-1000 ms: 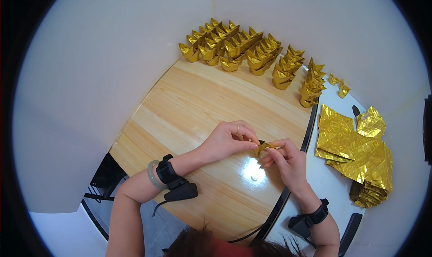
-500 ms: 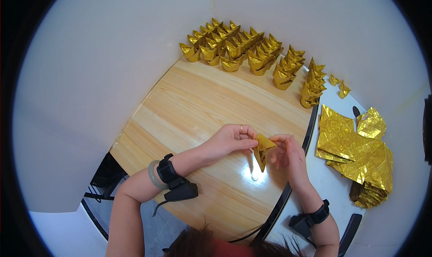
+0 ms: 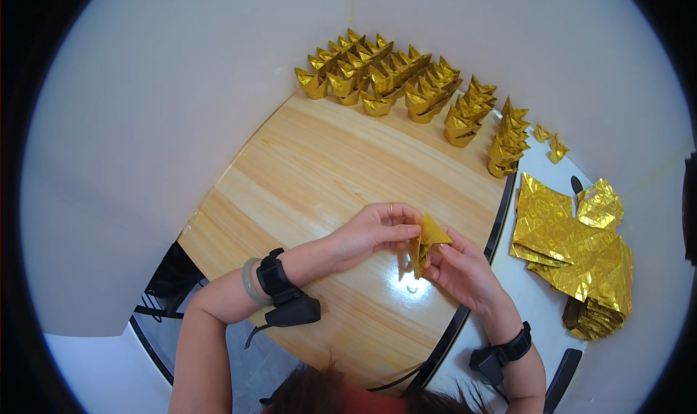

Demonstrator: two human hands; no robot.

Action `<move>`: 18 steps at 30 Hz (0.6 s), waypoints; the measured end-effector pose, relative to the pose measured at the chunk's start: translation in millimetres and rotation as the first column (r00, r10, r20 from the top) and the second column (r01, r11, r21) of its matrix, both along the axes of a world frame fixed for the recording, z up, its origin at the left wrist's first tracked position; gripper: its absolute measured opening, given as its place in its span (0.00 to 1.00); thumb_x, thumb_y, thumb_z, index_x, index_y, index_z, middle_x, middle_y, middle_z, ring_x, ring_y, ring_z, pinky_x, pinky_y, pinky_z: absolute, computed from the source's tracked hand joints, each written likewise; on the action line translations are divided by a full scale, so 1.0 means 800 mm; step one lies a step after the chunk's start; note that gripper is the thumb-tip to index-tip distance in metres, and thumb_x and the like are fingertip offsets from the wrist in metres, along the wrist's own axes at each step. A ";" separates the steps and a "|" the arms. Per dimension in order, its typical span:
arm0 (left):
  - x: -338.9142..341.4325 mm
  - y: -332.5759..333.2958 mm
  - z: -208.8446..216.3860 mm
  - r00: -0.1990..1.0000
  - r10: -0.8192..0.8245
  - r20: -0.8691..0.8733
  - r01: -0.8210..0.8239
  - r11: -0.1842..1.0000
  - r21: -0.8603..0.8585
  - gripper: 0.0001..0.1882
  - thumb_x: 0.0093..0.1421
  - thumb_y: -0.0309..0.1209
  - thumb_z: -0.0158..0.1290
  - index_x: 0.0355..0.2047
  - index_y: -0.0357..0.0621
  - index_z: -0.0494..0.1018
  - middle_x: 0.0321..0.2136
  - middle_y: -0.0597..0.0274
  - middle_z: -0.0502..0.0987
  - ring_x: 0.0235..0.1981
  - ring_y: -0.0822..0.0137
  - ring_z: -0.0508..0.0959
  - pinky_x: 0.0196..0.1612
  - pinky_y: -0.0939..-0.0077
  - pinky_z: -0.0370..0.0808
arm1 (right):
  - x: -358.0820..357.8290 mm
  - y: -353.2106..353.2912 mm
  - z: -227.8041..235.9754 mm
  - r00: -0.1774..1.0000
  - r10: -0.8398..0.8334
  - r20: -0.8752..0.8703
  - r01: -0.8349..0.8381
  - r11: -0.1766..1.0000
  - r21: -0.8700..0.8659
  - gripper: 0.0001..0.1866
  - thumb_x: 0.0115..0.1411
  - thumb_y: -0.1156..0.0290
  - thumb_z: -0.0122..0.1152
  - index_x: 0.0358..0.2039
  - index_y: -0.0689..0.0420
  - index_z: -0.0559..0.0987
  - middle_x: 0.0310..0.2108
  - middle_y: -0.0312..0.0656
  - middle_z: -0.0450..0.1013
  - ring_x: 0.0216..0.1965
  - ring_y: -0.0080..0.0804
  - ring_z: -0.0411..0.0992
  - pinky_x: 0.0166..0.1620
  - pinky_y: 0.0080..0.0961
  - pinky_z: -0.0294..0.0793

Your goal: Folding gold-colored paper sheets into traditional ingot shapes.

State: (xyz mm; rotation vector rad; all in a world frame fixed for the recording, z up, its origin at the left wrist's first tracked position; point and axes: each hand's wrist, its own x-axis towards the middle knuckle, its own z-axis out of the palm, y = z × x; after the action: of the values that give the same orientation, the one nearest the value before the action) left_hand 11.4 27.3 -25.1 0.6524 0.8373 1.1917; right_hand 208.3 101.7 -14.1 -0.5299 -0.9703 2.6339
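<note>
A partly folded piece of gold foil paper (image 3: 430, 238) is held above the wooden table, pointed at its lower end. My left hand (image 3: 385, 229) pinches its left side between thumb and fingers. On its right side my right hand (image 3: 462, 271) grips it, thumb near the upper edge and fingertips curled at the lower part. Some of the right fingertips are hidden by the paper and the hand. Along the far edge stand several rows of finished gold paper ingots (image 3: 421, 98), boat-shaped with upright pointed ends.
The wooden tabletop (image 3: 319, 174) meets a white surface (image 3: 501, 290) on the right. There lie gold foil sheets (image 3: 573, 240), a folded stack (image 3: 597, 318) and two small gold pieces (image 3: 557, 150). Pale walls (image 3: 181, 109) enclose the far and left sides. Both wrists carry black strapped devices (image 3: 290, 298).
My right hand has moved in from beside the paper and closed on its right side. The paper has turned slightly and opened wider at the top. My left hand keeps its pinch.
</note>
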 end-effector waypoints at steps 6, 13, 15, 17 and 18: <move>0.006 -0.002 0.004 0.998 -0.026 0.052 0.025 1.000 0.019 0.09 0.59 0.28 0.53 0.41 0.41 0.72 0.37 0.63 0.76 0.39 0.73 0.75 0.45 0.78 0.72 | 0.001 -0.001 0.002 0.997 0.071 -0.031 -0.070 0.997 0.007 0.16 0.61 0.68 0.55 0.47 0.61 0.68 0.38 0.37 0.69 0.36 0.22 0.67 0.41 0.19 0.68; 0.006 -0.001 -0.003 0.989 -0.087 0.116 0.082 0.996 0.046 0.11 0.60 0.30 0.52 0.42 0.39 0.69 0.37 0.63 0.76 0.39 0.72 0.75 0.45 0.77 0.71 | 0.001 -0.004 0.004 0.999 0.036 -0.039 -0.036 0.999 -0.006 0.11 0.62 0.68 0.54 0.40 0.61 0.72 0.32 0.36 0.69 0.33 0.21 0.65 0.40 0.18 0.67; 0.005 -0.001 -0.005 0.989 -0.095 0.109 0.090 0.995 0.053 0.11 0.60 0.31 0.52 0.41 0.39 0.69 0.36 0.63 0.76 0.39 0.72 0.75 0.45 0.78 0.71 | -0.001 -0.005 0.007 0.999 -0.020 0.036 0.018 0.999 0.030 0.10 0.62 0.68 0.54 0.38 0.61 0.73 0.29 0.35 0.69 0.32 0.20 0.66 0.38 0.18 0.68; 0.004 -0.001 -0.007 0.989 -0.104 0.102 0.098 0.993 0.059 0.11 0.61 0.32 0.52 0.41 0.40 0.69 0.36 0.64 0.76 0.39 0.73 0.75 0.44 0.78 0.71 | -0.002 -0.004 0.008 0.999 -0.028 0.043 0.026 0.999 0.034 0.10 0.63 0.67 0.54 0.37 0.61 0.72 0.28 0.35 0.69 0.30 0.20 0.66 0.37 0.18 0.68; 0.002 -0.001 -0.008 0.986 -0.121 0.115 0.115 0.991 0.062 0.11 0.61 0.32 0.52 0.41 0.41 0.69 0.36 0.64 0.75 0.39 0.73 0.75 0.44 0.79 0.70 | -0.002 -0.004 0.008 0.998 -0.036 0.050 0.034 0.999 0.039 0.10 0.63 0.67 0.53 0.37 0.61 0.72 0.27 0.35 0.69 0.29 0.20 0.66 0.36 0.18 0.68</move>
State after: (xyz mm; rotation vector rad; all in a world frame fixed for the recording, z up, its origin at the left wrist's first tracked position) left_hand 13.2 26.3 -31.4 0.6605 0.6592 1.1374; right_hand 206.7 98.1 -7.4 -0.6018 -1.0146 2.5770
